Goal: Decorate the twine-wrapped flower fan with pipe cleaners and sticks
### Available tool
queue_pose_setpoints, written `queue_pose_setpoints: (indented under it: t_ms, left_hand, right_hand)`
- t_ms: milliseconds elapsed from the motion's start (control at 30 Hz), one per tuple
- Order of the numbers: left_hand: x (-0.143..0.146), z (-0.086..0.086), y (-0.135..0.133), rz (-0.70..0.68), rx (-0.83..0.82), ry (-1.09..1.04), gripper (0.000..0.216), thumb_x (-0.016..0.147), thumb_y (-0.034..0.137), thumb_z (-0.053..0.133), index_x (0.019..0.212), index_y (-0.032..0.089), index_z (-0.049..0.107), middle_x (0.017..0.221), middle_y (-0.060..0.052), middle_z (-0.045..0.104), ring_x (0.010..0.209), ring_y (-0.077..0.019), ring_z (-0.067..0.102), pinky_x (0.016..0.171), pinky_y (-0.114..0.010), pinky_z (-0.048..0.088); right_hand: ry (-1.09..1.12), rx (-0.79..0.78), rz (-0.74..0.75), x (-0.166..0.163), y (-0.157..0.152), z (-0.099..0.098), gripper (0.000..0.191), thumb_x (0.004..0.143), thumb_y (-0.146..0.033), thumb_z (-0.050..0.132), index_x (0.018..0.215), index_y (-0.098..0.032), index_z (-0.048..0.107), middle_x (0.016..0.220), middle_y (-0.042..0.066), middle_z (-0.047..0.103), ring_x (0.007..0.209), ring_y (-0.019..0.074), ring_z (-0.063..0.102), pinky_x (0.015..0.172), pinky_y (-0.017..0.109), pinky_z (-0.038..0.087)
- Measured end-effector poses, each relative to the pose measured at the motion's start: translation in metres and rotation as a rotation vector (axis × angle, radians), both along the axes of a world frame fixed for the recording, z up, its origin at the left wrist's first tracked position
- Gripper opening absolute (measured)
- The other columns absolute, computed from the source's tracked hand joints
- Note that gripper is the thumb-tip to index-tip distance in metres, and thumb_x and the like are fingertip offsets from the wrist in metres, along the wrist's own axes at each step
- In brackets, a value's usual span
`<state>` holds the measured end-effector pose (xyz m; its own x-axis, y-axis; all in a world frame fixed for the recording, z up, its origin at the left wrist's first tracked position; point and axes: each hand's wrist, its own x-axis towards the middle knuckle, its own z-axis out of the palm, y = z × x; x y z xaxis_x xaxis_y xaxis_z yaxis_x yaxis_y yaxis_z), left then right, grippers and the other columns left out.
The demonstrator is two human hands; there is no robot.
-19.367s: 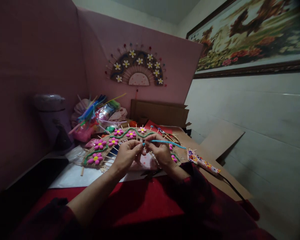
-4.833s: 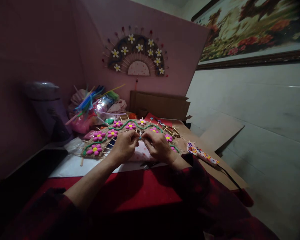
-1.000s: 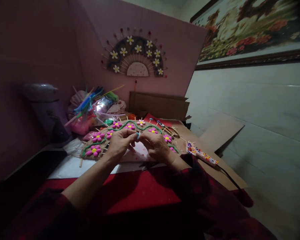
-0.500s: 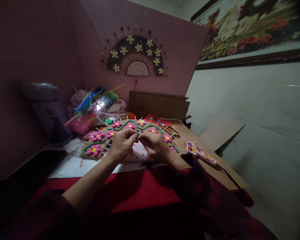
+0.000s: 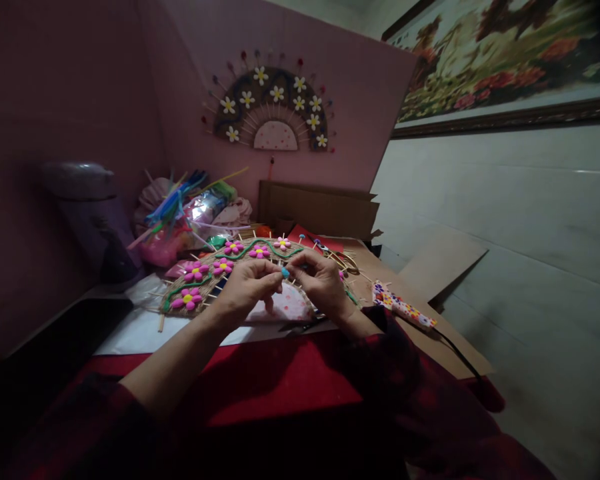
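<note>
A small blue lump, maybe clay, is pinched between the fingertips of both hands. My left hand comes at it from the left with thumb and forefinger closed. From the right, my right hand grips it with thumb and forefinger too. Beneath and behind them lies a half-round fan wound with brown cord, bearing pink flowers with yellow centres, a green wavy strip and short sticks along its edge. Its white, red-dotted half-circle is partly covered by my hands. One stick at the far edge carries a blue tip.
Scissors with gold handles lie behind my right hand. A flower-patterned glue gun with a black cable rests on cardboard at right. Bagged craft supplies are heaped at the left rear. A finished-looking fan hangs on the pink board.
Both hands have shifted slightly right, and the fingertips are a little farther apart. More of the blue lump shows between them now.
</note>
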<state>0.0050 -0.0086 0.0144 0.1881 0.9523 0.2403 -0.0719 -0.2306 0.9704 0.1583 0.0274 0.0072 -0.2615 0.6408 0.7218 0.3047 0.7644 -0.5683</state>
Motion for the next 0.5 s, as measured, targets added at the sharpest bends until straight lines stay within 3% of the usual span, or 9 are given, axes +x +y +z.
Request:
queue_pose_setpoints:
  t_ms: [133, 333, 500]
  left_hand:
    - [0.0026, -0.0031, 0.0001, 0.033, 0.012, -0.136, 0.024, 0.065, 0.032, 0.068, 0.069, 0.012, 0.056, 0.054, 0.003, 0.054, 0.035, -0.0062, 0.044, 0.031, -0.020, 0.040]
    - [0.0067, -0.0058, -0.0012, 0.195, 0.107, -0.104, 0.025, 0.066, 0.034, 0.067, 0.066, 0.013, 0.054, 0.055, 0.003, 0.053, 0.042, -0.0077, 0.048, 0.033, -0.021, 0.045]
    - [0.0064, -0.0020, -0.0024, 0.165, 0.090, -0.107, 0.023, 0.067, 0.029, 0.065, 0.081, 0.012, 0.058, 0.058, 0.002, 0.057, 0.044, -0.0073, 0.048, 0.035, -0.019, 0.045]
  right_hand:
    - [-0.002, -0.069, 0.090, -0.0031, -0.0008, -0.0041, 0.012, 0.079, -0.022, 0.055, 0.068, -0.018, 0.056, 0.063, -0.002, 0.051, 0.059, 0.0110, 0.046, 0.056, 0.023, 0.038]
    - [-0.053, -0.070, 0.108, -0.0069, -0.0041, -0.0082, 0.012, 0.083, -0.027, 0.053, 0.074, -0.019, 0.056, 0.066, -0.001, 0.054, 0.062, 0.0120, 0.050, 0.058, 0.024, 0.039]
    - [-0.131, -0.039, 0.080, -0.0040, -0.0065, -0.0050, 0.013, 0.084, -0.027, 0.052, 0.076, -0.019, 0.058, 0.070, 0.000, 0.059, 0.064, 0.0131, 0.052, 0.061, 0.025, 0.040]
